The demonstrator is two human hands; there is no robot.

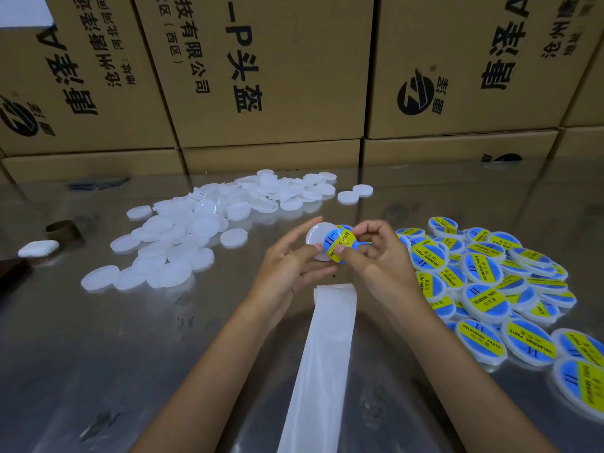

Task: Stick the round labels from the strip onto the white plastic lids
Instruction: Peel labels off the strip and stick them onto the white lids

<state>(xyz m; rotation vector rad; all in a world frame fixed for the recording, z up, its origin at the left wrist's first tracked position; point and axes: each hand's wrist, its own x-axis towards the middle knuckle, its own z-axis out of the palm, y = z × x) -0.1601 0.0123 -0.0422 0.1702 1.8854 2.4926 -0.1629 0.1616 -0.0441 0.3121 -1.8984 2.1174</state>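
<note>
My left hand (287, 266) holds a white plastic lid (317, 235) above the table, its fingers curled round the lid's lower edge. My right hand (372, 246) pinches a round blue and yellow label (340, 245) that overlaps the lid's right half. Whether the label touches the lid I cannot tell. A white backing strip (323, 354) runs from under my hands toward the bottom edge. A heap of unlabelled white lids (202, 223) lies to the left. Several labelled lids (490, 289) are piled to the right.
The table (114, 354) is shiny metal. Stacked brown cardboard boxes (271, 76) wall off its far side. At the far left stand a brown cardboard ring (63, 228) and a small white pad (37, 248).
</note>
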